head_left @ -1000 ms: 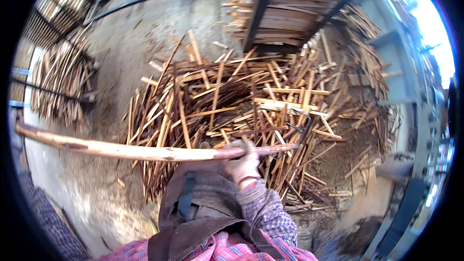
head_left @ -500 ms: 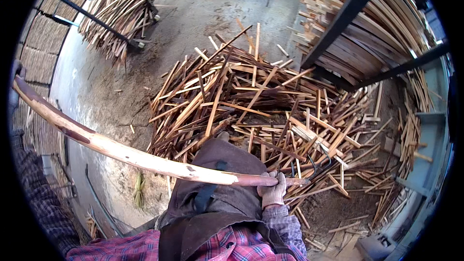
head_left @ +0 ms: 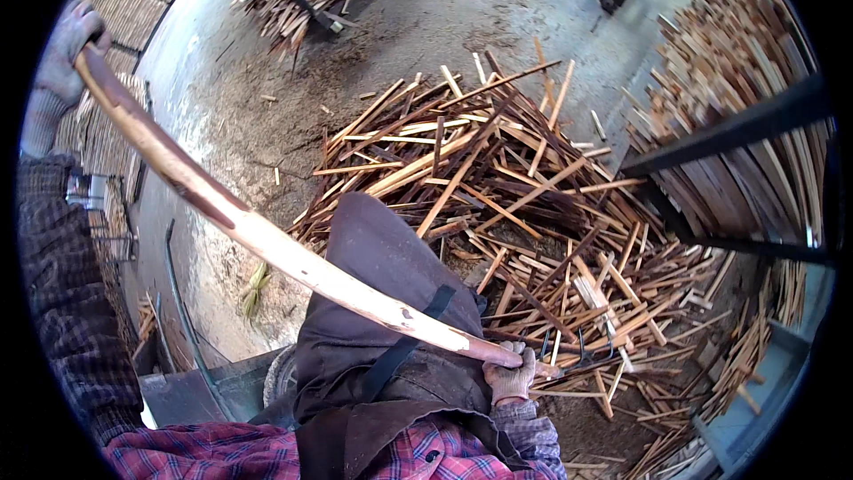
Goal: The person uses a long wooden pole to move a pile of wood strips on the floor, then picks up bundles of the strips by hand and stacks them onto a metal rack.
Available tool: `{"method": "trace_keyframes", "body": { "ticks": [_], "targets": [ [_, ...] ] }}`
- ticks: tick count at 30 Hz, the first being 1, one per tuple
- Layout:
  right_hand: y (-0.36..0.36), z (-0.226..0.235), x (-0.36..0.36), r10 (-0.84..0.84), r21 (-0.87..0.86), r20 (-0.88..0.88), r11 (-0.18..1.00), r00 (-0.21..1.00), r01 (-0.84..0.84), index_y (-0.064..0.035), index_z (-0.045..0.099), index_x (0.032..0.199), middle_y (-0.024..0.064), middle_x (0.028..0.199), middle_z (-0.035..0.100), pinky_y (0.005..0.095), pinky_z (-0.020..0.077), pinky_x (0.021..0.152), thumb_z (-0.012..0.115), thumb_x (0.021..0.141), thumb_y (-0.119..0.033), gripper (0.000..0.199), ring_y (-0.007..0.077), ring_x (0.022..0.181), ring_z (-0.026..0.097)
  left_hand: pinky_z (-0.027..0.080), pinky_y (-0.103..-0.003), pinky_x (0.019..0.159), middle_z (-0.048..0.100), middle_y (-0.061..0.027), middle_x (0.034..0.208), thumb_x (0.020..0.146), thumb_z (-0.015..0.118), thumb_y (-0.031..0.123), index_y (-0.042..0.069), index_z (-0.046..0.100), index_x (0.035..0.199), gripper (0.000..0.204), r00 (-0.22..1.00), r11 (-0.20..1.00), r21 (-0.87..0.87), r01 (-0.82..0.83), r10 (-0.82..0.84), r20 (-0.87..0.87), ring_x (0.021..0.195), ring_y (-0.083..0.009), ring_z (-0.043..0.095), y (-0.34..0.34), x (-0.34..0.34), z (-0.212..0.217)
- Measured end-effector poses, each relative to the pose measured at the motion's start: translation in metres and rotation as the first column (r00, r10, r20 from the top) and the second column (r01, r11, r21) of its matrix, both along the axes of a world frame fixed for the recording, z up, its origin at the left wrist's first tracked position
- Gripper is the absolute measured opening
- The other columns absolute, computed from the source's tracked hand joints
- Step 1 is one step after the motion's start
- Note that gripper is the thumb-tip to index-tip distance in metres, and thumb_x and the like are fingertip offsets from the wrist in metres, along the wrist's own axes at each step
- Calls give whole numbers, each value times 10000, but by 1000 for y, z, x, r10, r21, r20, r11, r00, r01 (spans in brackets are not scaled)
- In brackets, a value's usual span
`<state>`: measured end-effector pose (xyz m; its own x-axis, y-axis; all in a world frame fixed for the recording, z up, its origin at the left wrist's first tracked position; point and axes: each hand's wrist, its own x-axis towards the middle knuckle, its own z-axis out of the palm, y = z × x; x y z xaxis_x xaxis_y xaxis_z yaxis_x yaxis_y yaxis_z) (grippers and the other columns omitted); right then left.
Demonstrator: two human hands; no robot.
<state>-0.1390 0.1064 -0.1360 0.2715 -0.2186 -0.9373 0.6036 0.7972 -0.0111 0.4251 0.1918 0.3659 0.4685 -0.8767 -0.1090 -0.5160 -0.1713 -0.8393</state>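
Over a dark-brown apron (head_left: 382, 244), left hand (head_left: 67, 58) raised, right hand (head_left: 510, 377) low, closed grips wrap a curved pale-brown wooden pole (head_left: 306, 268); grey floor (head_left: 444, 22) ahead.

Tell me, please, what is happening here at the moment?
A person holds a long wooden handle slantwise in front of a dark apron. The left hand grips its far end; the right hand grips it near the dark metal tines. The tines are over a loose pile of wood strips; whether they touch it is hard to tell.
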Motion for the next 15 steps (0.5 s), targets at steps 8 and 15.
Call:
{"method": "trace_keyframes", "body": {
  "ticks": [8,15],
  "targets": [
    [-20,20,45,187,-107,-173,972,967,-207,-167,341,620,-24,580,356,299,381,589,473,790,-312,259,121,575,409,395,-408,864,489,-99,799,655,546,201,107,491,720,127,974,993,85,-79,95,-205,855,-279,496,99,114,-133],
    [-45,80,188,170,-153,-511,946,842,-284,-173,453,672,1,603,502,348,464,559,488,836,-380,267,170,593,536,272,-347,1041,599,-60,922,539,651,251,176,671,761,236,596,549,583,-599,792,-133,1022,-212,521,192,208,-258]
  ]
}}
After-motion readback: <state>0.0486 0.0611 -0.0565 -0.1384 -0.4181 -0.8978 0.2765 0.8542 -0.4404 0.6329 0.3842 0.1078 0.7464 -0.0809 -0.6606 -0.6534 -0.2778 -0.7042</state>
